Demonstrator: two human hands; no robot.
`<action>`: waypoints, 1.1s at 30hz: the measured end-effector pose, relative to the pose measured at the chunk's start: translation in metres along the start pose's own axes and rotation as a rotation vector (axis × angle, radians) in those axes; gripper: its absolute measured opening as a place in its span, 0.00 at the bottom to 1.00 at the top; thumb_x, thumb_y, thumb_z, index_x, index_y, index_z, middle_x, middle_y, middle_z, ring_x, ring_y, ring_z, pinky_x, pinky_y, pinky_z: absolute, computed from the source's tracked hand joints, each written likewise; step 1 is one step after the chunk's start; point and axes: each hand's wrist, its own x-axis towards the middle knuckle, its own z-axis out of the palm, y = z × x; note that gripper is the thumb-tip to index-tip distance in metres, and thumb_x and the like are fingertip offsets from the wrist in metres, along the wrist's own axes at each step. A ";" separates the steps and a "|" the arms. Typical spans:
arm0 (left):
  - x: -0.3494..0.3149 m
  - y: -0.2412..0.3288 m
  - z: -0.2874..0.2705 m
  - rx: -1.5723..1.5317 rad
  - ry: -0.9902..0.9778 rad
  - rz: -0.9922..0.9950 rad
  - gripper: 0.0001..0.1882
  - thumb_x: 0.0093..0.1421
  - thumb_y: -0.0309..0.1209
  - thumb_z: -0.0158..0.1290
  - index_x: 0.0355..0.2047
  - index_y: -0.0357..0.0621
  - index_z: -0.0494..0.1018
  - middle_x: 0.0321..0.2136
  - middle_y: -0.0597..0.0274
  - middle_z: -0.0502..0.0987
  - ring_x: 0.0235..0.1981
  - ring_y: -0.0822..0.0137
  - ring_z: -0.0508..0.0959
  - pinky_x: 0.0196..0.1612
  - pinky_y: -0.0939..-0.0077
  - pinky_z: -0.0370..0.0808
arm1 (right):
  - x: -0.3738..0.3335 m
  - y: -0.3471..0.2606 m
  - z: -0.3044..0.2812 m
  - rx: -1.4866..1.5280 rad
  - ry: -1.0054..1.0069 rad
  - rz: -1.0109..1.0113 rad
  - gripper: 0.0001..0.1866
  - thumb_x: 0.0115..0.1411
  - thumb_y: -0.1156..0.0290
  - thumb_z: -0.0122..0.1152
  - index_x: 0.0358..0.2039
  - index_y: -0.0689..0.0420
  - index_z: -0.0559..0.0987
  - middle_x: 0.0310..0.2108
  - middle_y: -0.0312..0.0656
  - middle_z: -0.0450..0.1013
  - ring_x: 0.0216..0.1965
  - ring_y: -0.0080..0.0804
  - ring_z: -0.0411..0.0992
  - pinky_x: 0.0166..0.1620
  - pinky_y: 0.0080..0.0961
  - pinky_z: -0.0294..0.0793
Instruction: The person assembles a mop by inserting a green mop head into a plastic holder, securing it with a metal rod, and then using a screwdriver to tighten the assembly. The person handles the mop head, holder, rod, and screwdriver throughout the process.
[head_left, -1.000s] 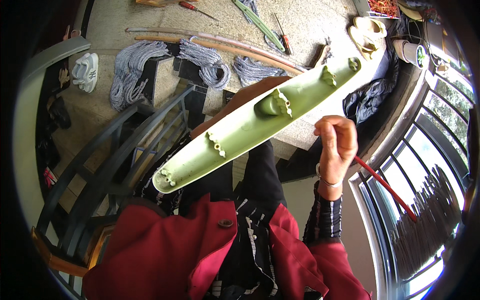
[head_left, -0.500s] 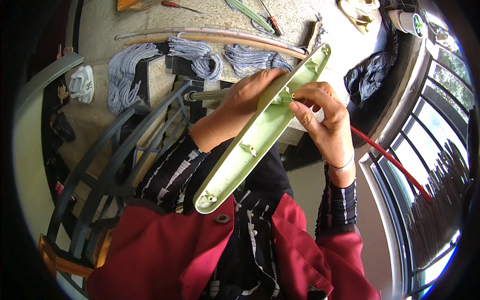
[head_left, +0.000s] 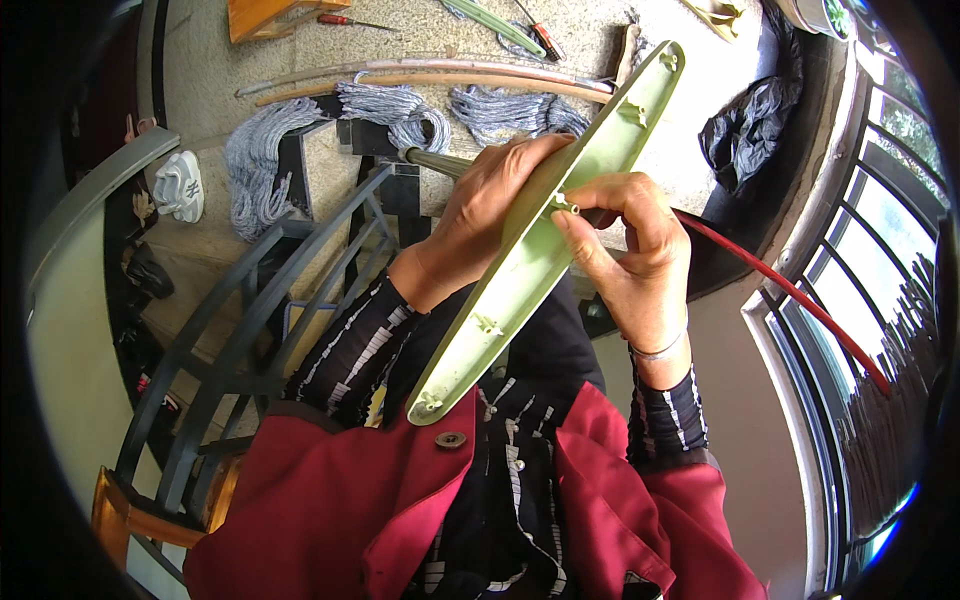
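Observation:
A long, pale green plastic mop head piece [head_left: 532, 265] is held slantwise before my chest, its hollow side up and small screw posts along the inside. My left hand [head_left: 483, 207] is closed round its left edge near the middle, with its fingertips hidden behind the piece. At a middle post [head_left: 574, 209], the thumb and forefinger of my right hand [head_left: 638, 250] are pinched together; anything tiny between them cannot be made out. A greenish pole [head_left: 436, 161] reaches out to the left behind my left hand.
Beyond my hands lie bundles of grey-blue mop yarn [head_left: 265, 165], two long poles [head_left: 430, 78] and red-handled screwdrivers [head_left: 548, 42]. Dark metal railing [head_left: 270, 285] stands at left. A black plastic bag [head_left: 750, 140] and a red pole [head_left: 790, 290] are at right.
The mop head piece has shifted a little, its far end reaching farther away. My right hand has moved slightly left and down with it, the fingers still at the post.

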 end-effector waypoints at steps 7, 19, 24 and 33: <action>-0.006 0.002 0.001 0.020 0.041 -0.005 0.30 0.50 0.30 0.59 0.54 0.37 0.63 0.48 0.52 0.73 0.47 0.52 0.74 0.51 0.63 0.68 | -0.003 -0.005 0.005 -0.020 0.036 -0.098 0.10 0.47 0.84 0.66 0.31 0.62 0.76 0.31 0.40 0.73 0.29 0.25 0.70 0.35 0.20 0.71; -0.003 -0.006 -0.009 -0.138 -0.227 -0.198 0.29 0.52 0.29 0.59 0.54 0.42 0.64 0.47 0.51 0.73 0.46 0.50 0.75 0.46 0.62 0.73 | -0.003 0.013 0.003 0.046 0.023 0.121 0.06 0.56 0.79 0.62 0.34 0.65 0.76 0.30 0.34 0.72 0.30 0.17 0.69 0.35 0.14 0.70; -0.018 -0.029 -0.013 -0.055 -0.264 -0.240 0.24 0.54 0.28 0.59 0.51 0.41 0.67 0.40 0.52 0.76 0.42 0.52 0.77 0.44 0.62 0.74 | 0.001 0.024 -0.002 0.226 0.081 0.299 0.05 0.58 0.76 0.61 0.34 0.64 0.76 0.29 0.35 0.74 0.31 0.17 0.71 0.36 0.16 0.71; -0.036 -0.061 -0.017 -0.041 -0.310 -0.293 0.20 0.56 0.31 0.58 0.48 0.38 0.70 0.42 0.51 0.76 0.43 0.53 0.77 0.46 0.66 0.73 | -0.004 0.066 -0.012 0.617 0.191 0.392 0.04 0.61 0.74 0.59 0.33 0.61 0.77 0.30 0.34 0.75 0.31 0.17 0.70 0.36 0.13 0.69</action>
